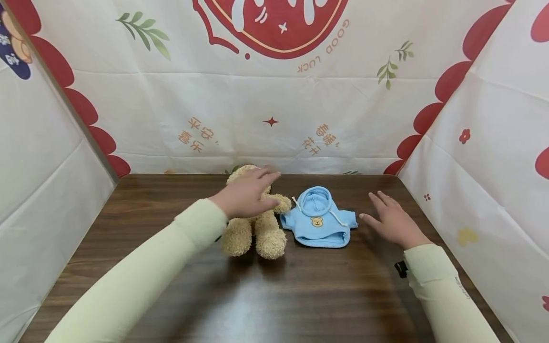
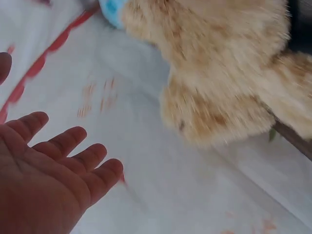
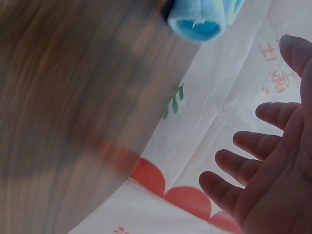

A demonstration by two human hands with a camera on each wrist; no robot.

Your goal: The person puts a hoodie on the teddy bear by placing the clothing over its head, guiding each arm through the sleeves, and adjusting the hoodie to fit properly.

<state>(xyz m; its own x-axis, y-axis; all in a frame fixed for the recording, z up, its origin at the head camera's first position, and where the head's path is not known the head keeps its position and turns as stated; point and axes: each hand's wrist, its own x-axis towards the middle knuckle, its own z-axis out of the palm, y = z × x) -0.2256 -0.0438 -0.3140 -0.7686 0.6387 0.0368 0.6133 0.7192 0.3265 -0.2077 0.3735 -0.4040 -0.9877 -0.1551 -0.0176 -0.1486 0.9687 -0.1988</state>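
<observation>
A tan plush teddy bear (image 1: 269,236) sits on the brown table, its head and body partly hidden behind my left hand (image 1: 246,195). That hand is held over the bear with fingers extended and nothing in the palm. In the left wrist view the bear's fur (image 2: 219,63) fills the upper right, apart from the fingers. Just right of the bear lies a small light-blue hoodie (image 1: 317,221) with white drawstrings and a bear face on its front. My right hand (image 1: 392,221), fingers spread, is beside the hoodie's right sleeve (image 3: 197,24) and holds nothing.
The dark wood table (image 1: 300,295) ends at a white printed cloth backdrop (image 1: 257,95). Cloth walls also rise along both sides, the right one (image 1: 484,181) close to my right arm. A small black device (image 1: 401,269) sits at my right wrist.
</observation>
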